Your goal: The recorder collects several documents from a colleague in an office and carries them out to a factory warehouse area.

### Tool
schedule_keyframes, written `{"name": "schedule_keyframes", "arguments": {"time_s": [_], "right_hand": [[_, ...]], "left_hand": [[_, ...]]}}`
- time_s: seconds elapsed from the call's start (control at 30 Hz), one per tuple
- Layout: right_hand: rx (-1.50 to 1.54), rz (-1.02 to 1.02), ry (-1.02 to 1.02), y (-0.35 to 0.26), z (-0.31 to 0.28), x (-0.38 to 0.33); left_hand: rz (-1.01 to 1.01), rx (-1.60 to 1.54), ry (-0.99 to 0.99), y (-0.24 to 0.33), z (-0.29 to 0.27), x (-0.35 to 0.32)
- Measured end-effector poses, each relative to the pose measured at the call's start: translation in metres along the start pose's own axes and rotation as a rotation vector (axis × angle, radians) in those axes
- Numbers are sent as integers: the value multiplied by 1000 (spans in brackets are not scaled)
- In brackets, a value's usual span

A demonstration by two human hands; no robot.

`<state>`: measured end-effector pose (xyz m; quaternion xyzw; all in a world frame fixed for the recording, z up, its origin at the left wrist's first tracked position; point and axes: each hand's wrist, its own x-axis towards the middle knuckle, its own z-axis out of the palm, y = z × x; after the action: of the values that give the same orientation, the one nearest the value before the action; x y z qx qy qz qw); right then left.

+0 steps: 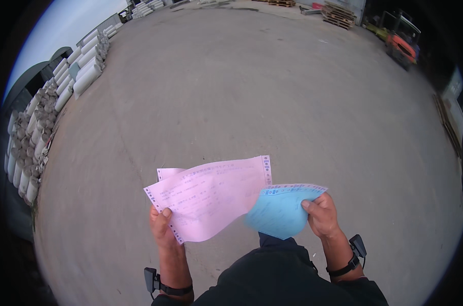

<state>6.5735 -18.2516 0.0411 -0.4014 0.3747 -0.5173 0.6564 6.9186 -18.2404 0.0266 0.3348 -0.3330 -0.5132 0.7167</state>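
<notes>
My left hand [163,226] grips the left edge of a pink paper form [211,199], thumb on top and fingers hidden behind. Rows of faint print cross the sheet, and punched strips run down its short sides. Behind its upper left corner another pink sheet shows a small part. To the right, my right hand [321,214] pinches a blue paper form [281,211] by its right edge. The blue form curls downward, with a punched strip along its top. Where the two forms meet, their edges overlap. Both are held up in front of my body.
Grey concrete ground [252,92] spreads ahead. Long white rolled or bagged bundles [88,76] are stacked along the left. At the far right stands an orange forklift [403,48], near stacked wooden pallets [339,15]. Boards [447,125] lean along the right side.
</notes>
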Motion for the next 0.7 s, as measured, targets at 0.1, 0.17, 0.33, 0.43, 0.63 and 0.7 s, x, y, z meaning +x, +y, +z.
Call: {"name": "schedule_keyframes", "arguments": {"time_s": [0.1, 0.17, 0.33, 0.43, 0.63, 0.7], "right_hand": [[-28, -6, -66, -2, -1, 10], [-114, -42, -57, 4, -9, 27], [-170, -5, -206, -17, 8, 57], [-344, -57, -347, -27, 9, 83], [-715, -397, -834, -66, 71, 79], [-641, -490, -905, -85, 100, 65]], "left_hand": [[21, 16, 13, 5, 0, -3], [55, 28, 21, 3, 0, 0], [111, -14, 224, 8, 3, -24], [144, 80, 223, -3, -13, -21], [216, 49, 301, -13, -21, -6], [182, 81, 295, 0, -20, -4]]}}
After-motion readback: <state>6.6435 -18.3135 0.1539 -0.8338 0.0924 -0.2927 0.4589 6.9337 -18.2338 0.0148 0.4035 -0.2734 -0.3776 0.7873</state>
